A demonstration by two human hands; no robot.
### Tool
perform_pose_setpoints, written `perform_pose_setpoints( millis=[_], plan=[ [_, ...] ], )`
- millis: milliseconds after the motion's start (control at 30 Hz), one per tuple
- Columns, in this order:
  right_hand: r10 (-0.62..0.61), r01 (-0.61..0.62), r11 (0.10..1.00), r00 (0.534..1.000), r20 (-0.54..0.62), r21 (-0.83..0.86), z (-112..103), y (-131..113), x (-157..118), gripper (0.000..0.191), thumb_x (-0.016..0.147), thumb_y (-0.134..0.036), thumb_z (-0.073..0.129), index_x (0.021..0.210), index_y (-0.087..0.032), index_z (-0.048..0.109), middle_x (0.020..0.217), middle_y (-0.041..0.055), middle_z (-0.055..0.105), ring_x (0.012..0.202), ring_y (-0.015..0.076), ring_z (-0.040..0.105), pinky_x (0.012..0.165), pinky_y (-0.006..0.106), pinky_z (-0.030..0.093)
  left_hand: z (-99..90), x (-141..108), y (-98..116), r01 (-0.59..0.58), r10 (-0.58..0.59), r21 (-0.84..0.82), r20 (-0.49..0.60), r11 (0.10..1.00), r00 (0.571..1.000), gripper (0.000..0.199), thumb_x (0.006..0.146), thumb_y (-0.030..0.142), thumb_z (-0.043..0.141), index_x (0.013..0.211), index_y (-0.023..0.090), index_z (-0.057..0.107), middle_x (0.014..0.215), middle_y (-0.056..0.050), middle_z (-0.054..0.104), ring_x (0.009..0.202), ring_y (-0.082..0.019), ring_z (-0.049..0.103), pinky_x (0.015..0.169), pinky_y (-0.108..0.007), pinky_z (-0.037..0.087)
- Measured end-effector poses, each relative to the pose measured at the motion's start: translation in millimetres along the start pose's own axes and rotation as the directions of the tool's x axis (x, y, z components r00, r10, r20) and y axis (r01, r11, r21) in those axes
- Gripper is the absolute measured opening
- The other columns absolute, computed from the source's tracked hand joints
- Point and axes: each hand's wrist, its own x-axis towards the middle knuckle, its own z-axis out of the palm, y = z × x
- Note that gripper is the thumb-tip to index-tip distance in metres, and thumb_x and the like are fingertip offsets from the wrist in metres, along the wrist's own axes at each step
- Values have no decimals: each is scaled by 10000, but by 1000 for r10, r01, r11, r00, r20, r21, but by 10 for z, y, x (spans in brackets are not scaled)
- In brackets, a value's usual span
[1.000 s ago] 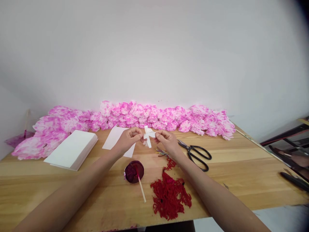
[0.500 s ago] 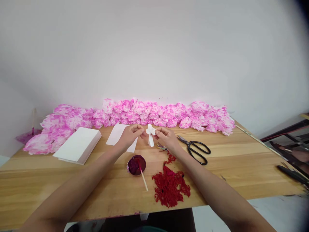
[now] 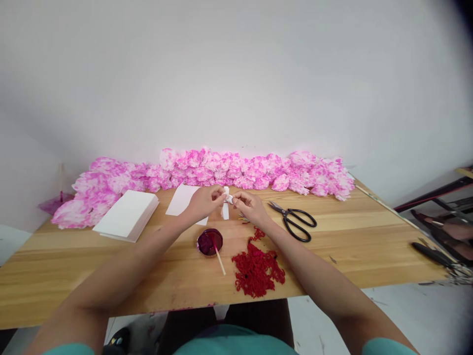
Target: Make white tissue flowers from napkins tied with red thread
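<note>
A small knotted or twisted piece of white paper [image 3: 225,211] is held upright above the table between both hands. My left hand [image 3: 208,201] pinches it from the left side. From the right, my right hand [image 3: 249,204] grips a short rolled end of it. Flat white sheets [image 3: 180,199] lie partly under my left hand. Just below the hands stands a small bowl of dark purple-red dye [image 3: 205,242] with a stick [image 3: 220,262] leaning in it. A heap of red yarn [image 3: 256,272] lies near my right forearm.
Black-handled scissors [image 3: 295,222] lie right of my right hand. A thick white paper stack [image 3: 126,215] is at the left. Pink and white paper flowers [image 3: 221,168] line the wall. More tools [image 3: 436,254] lie at the right edge of the wooden table [image 3: 354,246].
My hands have come closer together around the white paper, which now looks more tightly gathered. The whole view has shifted slightly, with more of the teal shirt showing below.
</note>
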Motion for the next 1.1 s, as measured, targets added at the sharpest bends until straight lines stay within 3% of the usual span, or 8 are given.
perform_pose_setpoints(
  millis=[233, 433, 567, 733, 833, 900, 1000, 1100],
  plan=[
    [34, -29, 994, 998, -49, 107, -72, 56, 61, 215, 822, -388, 562, 851, -190, 641, 809, 6, 651, 732, 144, 586, 697, 274, 459, 29, 75, -72, 78, -114, -391, -69, 917, 991, 270, 718, 422, 651, 746, 169, 561, 651, -11, 680, 614, -167, 660, 700, -297, 499],
    [-208, 164, 909, 975, -74, -384, -87, -140, 45, 252, 887, -373, 539, 1003, -188, 664, 909, 65, 676, 796, 174, 587, 726, 297, 439, 138, -15, -103, 40, -70, -216, -132, 975, 989, 209, 775, 387, 587, 759, 179, 592, 731, -5, 689, 697, -170, 665, 672, -261, 477],
    [-295, 259, 836, 955, 2, -484, -65, -153, 129, 212, 895, -315, 520, 956, -196, 685, 889, 74, 687, 807, 187, 592, 763, 314, 430, 133, -47, -80, 0, -19, -111, -169, 994, 986, 167, 785, 346, 582, 754, 184, 610, 755, -1, 700, 747, -169, 664, 712, -258, 461],
    [-22, 9, 995, 992, -128, -101, -27, -99, 306, 236, 844, -395, 538, 843, -202, 674, 732, 10, 659, 648, 148, 554, 622, 267, 435, 161, 9, -194, 27, -125, -471, -178, 882, 976, 256, 765, 417, 629, 798, 167, 591, 734, -16, 705, 722, -172, 679, 748, -287, 497],
    [114, -92, 985, 982, -153, 148, 43, -72, 346, 272, 794, -446, 565, 812, -190, 656, 668, -13, 621, 588, 128, 521, 573, 248, 431, 143, 22, -224, 41, -118, -508, -120, 860, 986, 300, 759, 452, 644, 808, 166, 570, 742, -23, 705, 708, -175, 678, 760, -304, 503],
    [91, -69, 990, 979, -181, 127, 85, -83, 335, 263, 793, -432, 570, 808, -187, 663, 686, -8, 634, 607, 131, 536, 589, 249, 432, 99, 2, -190, 47, -89, -394, -90, 918, 992, 303, 771, 458, 634, 846, 177, 551, 758, -22, 705, 698, -180, 670, 739, -306, 492],
    [-28, 13, 997, 979, -200, -72, 104, -151, 293, 238, 825, -385, 559, 862, -194, 696, 765, 14, 684, 678, 153, 581, 627, 262, 437, 11, -42, -83, 24, -21, 16, -160, 1000, 987, 249, 827, 441, 575, 867, 197, 552, 774, -22, 690, 710, -191, 640, 668, -279, 419],
    [-129, 91, 973, 976, -174, -212, 92, -219, 264, 224, 853, -338, 533, 889, -209, 713, 832, 35, 720, 740, 177, 618, 677, 284, 456, -53, -44, 17, 5, 73, 361, -202, 932, 977, 265, 883, 434, 479, 783, 205, 567, 697, -22, 643, 642, -184, 579, 577, -264, 308]
  ],
)
